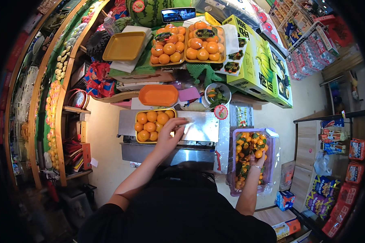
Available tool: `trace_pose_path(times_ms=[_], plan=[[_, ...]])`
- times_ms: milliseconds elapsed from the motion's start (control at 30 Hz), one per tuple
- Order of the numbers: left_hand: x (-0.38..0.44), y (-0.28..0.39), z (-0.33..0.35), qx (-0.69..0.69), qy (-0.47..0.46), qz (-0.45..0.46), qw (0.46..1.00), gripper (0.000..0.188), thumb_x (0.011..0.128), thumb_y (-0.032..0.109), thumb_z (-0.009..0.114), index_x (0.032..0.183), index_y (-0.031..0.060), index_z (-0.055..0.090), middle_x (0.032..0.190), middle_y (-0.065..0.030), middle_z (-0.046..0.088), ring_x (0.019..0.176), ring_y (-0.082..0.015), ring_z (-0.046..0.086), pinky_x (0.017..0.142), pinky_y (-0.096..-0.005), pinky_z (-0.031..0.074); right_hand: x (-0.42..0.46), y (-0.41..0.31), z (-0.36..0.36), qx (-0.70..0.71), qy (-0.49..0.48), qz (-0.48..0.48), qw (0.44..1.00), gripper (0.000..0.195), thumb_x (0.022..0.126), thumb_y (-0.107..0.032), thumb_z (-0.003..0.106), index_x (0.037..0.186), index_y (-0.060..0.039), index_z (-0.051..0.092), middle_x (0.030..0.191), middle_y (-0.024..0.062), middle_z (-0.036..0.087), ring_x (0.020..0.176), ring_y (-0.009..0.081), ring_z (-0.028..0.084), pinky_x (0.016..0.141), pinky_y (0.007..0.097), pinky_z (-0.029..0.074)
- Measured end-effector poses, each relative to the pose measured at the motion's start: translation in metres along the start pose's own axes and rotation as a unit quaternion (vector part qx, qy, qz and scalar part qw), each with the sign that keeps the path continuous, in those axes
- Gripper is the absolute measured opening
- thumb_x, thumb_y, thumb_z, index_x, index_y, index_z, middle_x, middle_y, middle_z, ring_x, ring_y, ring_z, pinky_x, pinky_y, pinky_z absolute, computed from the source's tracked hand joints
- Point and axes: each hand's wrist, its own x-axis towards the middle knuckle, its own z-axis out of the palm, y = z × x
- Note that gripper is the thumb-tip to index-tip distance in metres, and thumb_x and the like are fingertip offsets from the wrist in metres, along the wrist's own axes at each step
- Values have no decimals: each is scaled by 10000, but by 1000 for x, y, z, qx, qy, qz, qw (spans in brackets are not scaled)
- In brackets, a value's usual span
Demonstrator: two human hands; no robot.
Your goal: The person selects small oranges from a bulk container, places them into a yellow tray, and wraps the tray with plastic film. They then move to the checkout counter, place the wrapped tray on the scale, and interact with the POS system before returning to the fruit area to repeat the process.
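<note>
A yellow tray (144,142) filled with mandarins (151,126) sits on the left part of a metal wrapping machine (200,126). Beside the tray's right side is my left hand (168,136), palm down and fingers apart, with nothing in it. Part of the tray and some fruit are hidden behind that hand. To the right, a purple plastic crate (271,164) lined with clear film holds many loose mandarins with green leaves (242,145). My right hand (257,161) reaches into the crate, its fingers around a mandarin (258,154).
Behind the machine are an orange tray (158,95) and a white bucket (228,98) containing leaves. Two wrapped mandarin trays (168,45) stand farther back, near a yellow tray (124,46), a phone (178,14), a watermelon (149,13) and a green carton (255,60). Shelves flank both sides.
</note>
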Motion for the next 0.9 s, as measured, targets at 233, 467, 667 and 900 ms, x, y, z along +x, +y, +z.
trace_pose_path(times_ms=[233,467,667,900], plan=[[3,-10,54,-247,-172,-241,923,374,985,287,560,1293,76,564,1235,-57,591,1105,-146,566,902,-294,471,-107,20,69,-97,-279,-96,951,271,952,-217,611,1160,-49,567,974,33,628,830,133,613,660,279,519],[25,34,73,-415,-234,-279,834,588,982,513,455,1418,121,407,1368,-112,495,1182,-269,576,978,-419,479,-227,83,155,-397,-409,-357,740,467,794,11,700,1232,24,538,1256,110,527,1093,199,575,875,291,507],[32,13,47,-607,-141,-338,705,463,985,446,443,1283,97,508,1203,-114,607,1112,-297,613,894,-447,533,-256,98,185,-432,-466,-295,714,582,810,-49,703,1338,44,479,1357,130,439,1188,233,523,987,306,461],[47,3,31,-575,-111,-329,741,511,963,509,423,1186,79,587,1097,-64,640,986,-237,617,832,-385,519,-239,105,196,-340,-497,-234,764,360,871,-23,628,1220,57,590,1264,128,545,1098,165,582,840,250,505]])
